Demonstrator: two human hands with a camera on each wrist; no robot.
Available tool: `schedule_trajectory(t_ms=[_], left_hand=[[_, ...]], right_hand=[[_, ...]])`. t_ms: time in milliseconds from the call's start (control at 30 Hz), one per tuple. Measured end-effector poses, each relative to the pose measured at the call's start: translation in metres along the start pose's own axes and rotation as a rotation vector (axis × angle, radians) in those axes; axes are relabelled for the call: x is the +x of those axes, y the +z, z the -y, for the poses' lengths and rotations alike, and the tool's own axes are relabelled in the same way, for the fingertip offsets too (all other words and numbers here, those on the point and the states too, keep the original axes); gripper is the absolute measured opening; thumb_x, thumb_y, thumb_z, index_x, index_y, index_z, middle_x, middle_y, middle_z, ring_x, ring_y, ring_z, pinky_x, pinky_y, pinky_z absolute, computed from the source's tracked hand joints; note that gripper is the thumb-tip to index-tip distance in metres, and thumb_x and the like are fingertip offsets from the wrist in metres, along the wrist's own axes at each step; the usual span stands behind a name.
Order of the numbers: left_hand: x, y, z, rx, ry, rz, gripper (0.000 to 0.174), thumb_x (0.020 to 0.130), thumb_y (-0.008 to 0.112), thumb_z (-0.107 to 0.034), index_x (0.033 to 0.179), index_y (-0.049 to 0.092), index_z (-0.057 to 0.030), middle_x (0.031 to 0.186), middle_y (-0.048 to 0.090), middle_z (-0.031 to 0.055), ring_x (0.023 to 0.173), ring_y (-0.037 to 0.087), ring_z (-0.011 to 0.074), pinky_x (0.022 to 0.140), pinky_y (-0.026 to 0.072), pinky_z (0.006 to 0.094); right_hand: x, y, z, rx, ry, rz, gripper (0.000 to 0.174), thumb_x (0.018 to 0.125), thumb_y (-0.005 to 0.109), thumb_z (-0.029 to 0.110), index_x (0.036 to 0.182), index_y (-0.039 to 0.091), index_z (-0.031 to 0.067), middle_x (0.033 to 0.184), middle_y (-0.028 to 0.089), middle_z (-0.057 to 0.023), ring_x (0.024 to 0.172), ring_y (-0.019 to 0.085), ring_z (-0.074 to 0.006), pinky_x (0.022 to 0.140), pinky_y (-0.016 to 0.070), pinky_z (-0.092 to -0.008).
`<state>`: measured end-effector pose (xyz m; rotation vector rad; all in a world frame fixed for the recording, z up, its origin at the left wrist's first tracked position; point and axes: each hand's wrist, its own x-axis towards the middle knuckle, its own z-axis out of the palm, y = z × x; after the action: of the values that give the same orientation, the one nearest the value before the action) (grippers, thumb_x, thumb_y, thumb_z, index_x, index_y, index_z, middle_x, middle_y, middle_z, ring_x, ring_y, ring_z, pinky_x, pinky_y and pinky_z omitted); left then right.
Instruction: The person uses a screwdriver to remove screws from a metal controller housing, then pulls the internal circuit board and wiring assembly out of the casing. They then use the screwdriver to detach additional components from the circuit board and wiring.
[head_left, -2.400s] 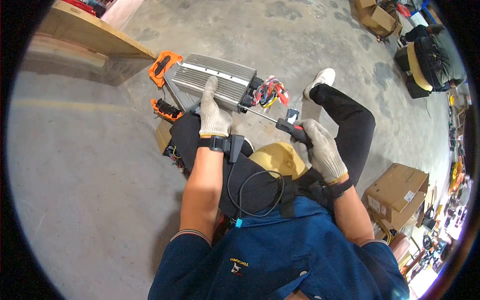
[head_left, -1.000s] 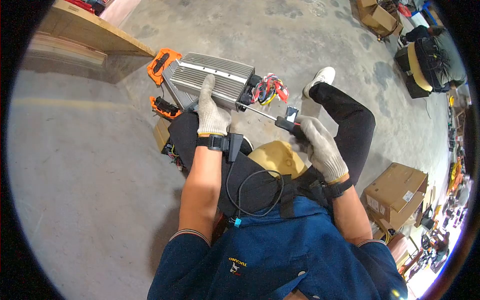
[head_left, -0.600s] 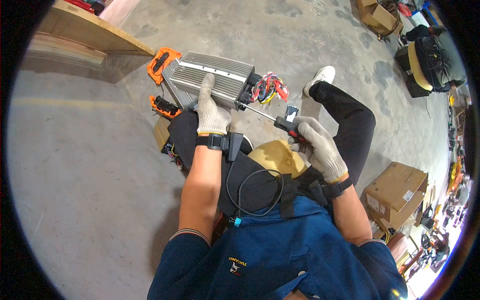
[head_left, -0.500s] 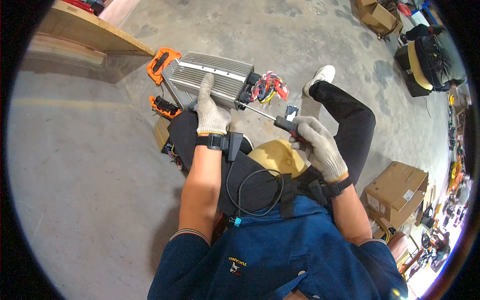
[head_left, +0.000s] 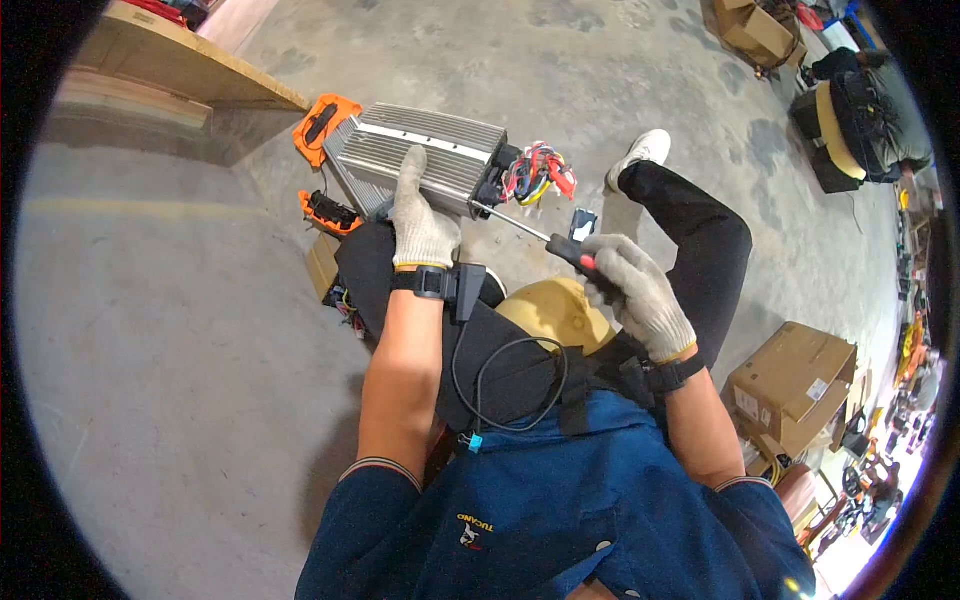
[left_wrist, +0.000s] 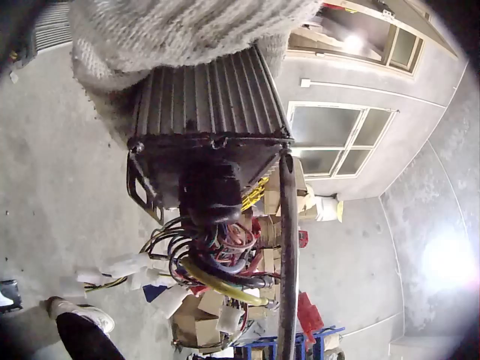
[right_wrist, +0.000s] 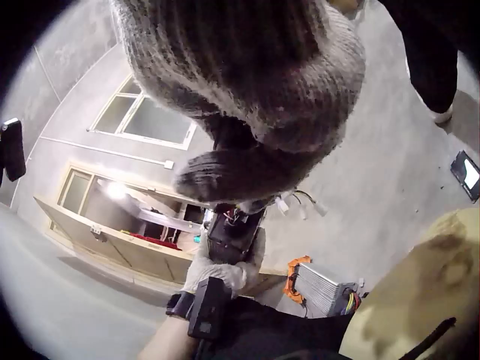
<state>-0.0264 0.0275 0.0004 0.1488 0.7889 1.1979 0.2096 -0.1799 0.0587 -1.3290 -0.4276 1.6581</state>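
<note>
My gloved left hand (head_left: 425, 225) grips a silver finned controller box (head_left: 425, 130), thumb laid along its ribbed top. Red, yellow, blue and white wires (head_left: 540, 178) come out of the box's end, beside a black plug (left_wrist: 211, 193). In my gloved right hand (head_left: 640, 290) is a screwdriver (head_left: 568, 248) with a black and red handle, fingers curled round it. Its long metal shaft (left_wrist: 288, 255) reaches to the corner of the box's end plate, tip right at that corner. The right wrist view hides most of the handle behind the glove.
Another finned box (head_left: 352, 175) and orange pieces (head_left: 322, 130) with black parts lie under and beyond the held box. A small black and white device (head_left: 583, 224) lies on the floor near my right hand. Cardboard boxes (head_left: 790, 375) stand at right; a person (head_left: 885, 115) sits farther off.
The screwdriver handle has turned within my right hand, its red part showing at a different place. The right fingers have loosened and closed again round it; the left hand and box have barely shifted.
</note>
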Motion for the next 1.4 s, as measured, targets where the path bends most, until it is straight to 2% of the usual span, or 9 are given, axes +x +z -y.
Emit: schedule_trajectory(t_ms=[33,133,267,333,433,733,1033,1400], left_hand=[[0.000,0.000,0.001,0.003,0.008,0.005,0.062,0.096,0.085,-0.022,0.147,0.056,-0.0044,0.137,0.066,0.0130,0.129,0.066,0.0278,0.115,0.0549,0.0431],[0.003,-0.003,0.000,-0.017,-0.019,0.028,0.061,0.095,0.085,-0.023,0.146,0.057,-0.0042,0.136,0.067,0.0129,0.129,0.066,0.0275,0.115,0.0552,0.0430],[0.002,-0.002,0.000,-0.002,-0.019,-0.005,0.060,0.096,0.085,-0.023,0.146,0.057,-0.0045,0.136,0.067,0.0126,0.128,0.067,0.0273,0.113,0.0563,0.0428],[0.002,-0.001,0.000,-0.010,-0.021,-0.009,0.060,0.096,0.085,-0.022,0.146,0.057,-0.0043,0.136,0.067,0.0126,0.127,0.067,0.0276,0.112,0.0572,0.0428],[0.002,-0.001,0.000,-0.017,-0.008,0.010,0.059,0.097,0.084,-0.021,0.146,0.057,-0.0044,0.136,0.068,0.0126,0.127,0.068,0.0278,0.112,0.0577,0.0430],[0.000,0.000,0.000,-0.011,-0.006,0.007,0.062,0.096,0.085,-0.023,0.147,0.056,-0.0049,0.137,0.067,0.0128,0.128,0.067,0.0275,0.113,0.0570,0.0430],[-0.001,0.004,-0.001,0.009,0.007,-0.046,0.062,0.096,0.084,-0.022,0.147,0.055,-0.0031,0.136,0.066,0.0141,0.129,0.067,0.0279,0.114,0.0568,0.0430],[-0.006,0.009,-0.002,0.037,0.015,-0.064,0.064,0.095,0.085,-0.023,0.149,0.054,-0.0043,0.138,0.066,0.0140,0.130,0.067,0.0284,0.114,0.0563,0.0428]], right_hand=[[0.001,0.001,-0.004,-0.056,-0.081,-0.047,0.043,0.108,0.069,0.031,0.135,0.062,-0.0027,0.108,0.069,-0.0122,0.082,0.066,-0.0145,0.075,0.0567,-0.0277],[0.004,0.006,-0.010,-0.064,-0.162,-0.102,0.046,0.110,0.068,0.035,0.134,0.062,-0.0034,0.102,0.069,-0.0104,0.083,0.066,-0.0134,0.072,0.0563,-0.0277],[-0.002,0.011,-0.001,0.084,-0.041,-0.066,0.042,0.110,0.067,0.031,0.135,0.062,-0.0034,0.101,0.069,-0.0101,0.080,0.065,-0.0135,0.070,0.0553,-0.0277],[0.000,0.000,-0.003,0.150,0.067,0.034,0.039,0.113,0.063,0.033,0.137,0.062,0.0015,0.109,0.068,-0.0085,0.081,0.066,-0.0132,0.072,0.0562,-0.0251],[0.003,0.002,-0.006,0.101,-0.002,-0.033,0.036,0.113,0.061,0.026,0.134,0.062,-0.0033,0.102,0.068,-0.0108,0.073,0.064,-0.0140,0.066,0.0548,-0.0282],[0.001,-0.002,-0.006,0.113,-0.009,-0.127,0.033,0.109,0.062,0.020,0.132,0.062,-0.0039,0.095,0.064,-0.0087,0.072,0.064,-0.0151,0.065,0.0541,-0.0284],[-0.001,0.001,0.000,0.216,0.004,-0.011,0.030,0.110,0.061,0.018,0.131,0.063,-0.0027,0.098,0.066,-0.0094,0.076,0.066,-0.0153,0.065,0.0547,-0.0288],[0.000,0.002,-0.004,0.193,-0.066,-0.020,0.032,0.110,0.062,0.021,0.131,0.064,-0.0029,0.098,0.066,-0.0094,0.075,0.066,-0.0164,0.068,0.0556,-0.0298]])
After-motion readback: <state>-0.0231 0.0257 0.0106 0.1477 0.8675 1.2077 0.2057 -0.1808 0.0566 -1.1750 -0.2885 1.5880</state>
